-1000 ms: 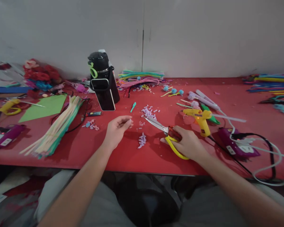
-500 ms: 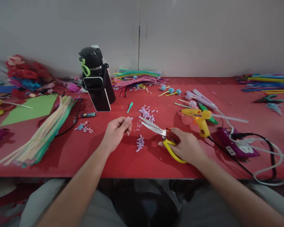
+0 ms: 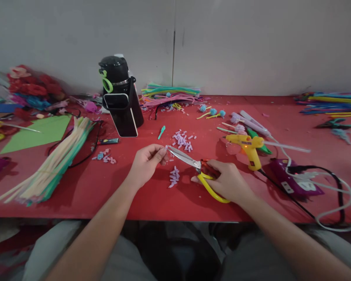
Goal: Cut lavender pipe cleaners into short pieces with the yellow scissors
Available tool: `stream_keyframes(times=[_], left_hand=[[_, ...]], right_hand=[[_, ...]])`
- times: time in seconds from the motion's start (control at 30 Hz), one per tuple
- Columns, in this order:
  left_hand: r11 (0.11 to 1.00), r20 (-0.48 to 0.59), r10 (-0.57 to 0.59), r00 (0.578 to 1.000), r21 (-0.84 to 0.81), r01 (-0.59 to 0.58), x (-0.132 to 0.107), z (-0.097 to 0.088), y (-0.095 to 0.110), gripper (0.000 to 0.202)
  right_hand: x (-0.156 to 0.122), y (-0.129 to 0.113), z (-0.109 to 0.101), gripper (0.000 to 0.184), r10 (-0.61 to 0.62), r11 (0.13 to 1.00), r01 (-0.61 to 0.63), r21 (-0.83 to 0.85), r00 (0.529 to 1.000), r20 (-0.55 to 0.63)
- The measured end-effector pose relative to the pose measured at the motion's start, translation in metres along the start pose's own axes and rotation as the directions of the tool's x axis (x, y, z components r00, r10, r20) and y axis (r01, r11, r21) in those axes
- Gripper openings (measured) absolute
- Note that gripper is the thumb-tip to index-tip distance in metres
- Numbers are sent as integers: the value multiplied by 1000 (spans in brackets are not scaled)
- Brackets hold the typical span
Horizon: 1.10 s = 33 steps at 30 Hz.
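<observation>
Between thumb and forefinger, my left hand [image 3: 148,163] pinches a small lilac piece, mostly hidden by the fingertips. My right hand [image 3: 226,177] is wrapped round the handles of yellow-handled scissors [image 3: 185,157]. The blade tips lie at the lilac piece, right by my left fingertips. Short lilac pieces [image 3: 181,141] are heaped just beyond the blades. A smaller pile of lilac snippets [image 3: 174,176] with tapered ends lies on the near side. A little teal stick with a thicker tip [image 3: 162,132] rests behind my left hand.
A yellow glue gun [image 3: 247,148] and purple power strip [image 3: 295,177] with trailing cables stand at right. On the left are a black bottle [image 3: 114,70] with a phone [image 3: 125,123] leaning on it, and a bundle of cream and green pipe cleaners [image 3: 51,164]. Blue pompom stems [image 3: 212,112] lie behind.
The scissors have moved left, bringing their tips to the piece in my left hand. The blades look more closed than before. My left hand has shifted slightly right.
</observation>
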<state>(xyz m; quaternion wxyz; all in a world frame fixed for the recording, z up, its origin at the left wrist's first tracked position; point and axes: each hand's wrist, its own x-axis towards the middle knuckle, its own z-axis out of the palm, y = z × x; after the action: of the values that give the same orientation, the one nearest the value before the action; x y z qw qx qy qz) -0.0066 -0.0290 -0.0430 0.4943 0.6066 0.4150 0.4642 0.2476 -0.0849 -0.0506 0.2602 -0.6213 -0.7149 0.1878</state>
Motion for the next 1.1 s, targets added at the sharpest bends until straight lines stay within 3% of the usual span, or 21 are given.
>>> stream_keyframes(times=[0.33, 0.5, 0.67, 0.87, 1.1], left_hand=[[996, 22, 12, 1000, 90, -14, -2, 2, 4, 26], [992, -6, 25, 1000, 122, -24, -1, 1, 4, 28], [991, -26, 34, 999, 127, -30, -2, 4, 8, 28], [997, -37, 21, 999, 77, -18, -4, 9, 15, 28], [999, -25, 26, 999, 41, -25, 2, 12, 14, 27]], right_hand=[[1, -3, -2, 63, -1, 995, 4, -97, 1000, 26], [-1, -10, -6, 66, -86, 940, 83, -330, 996, 7], [1, -13, -6, 69, -77, 873, 85, -480, 996, 37], [5, -4, -1, 60, -95, 872, 93, -481, 995, 20], [7, -6, -3, 67, -92, 888, 93, -451, 995, 24]])
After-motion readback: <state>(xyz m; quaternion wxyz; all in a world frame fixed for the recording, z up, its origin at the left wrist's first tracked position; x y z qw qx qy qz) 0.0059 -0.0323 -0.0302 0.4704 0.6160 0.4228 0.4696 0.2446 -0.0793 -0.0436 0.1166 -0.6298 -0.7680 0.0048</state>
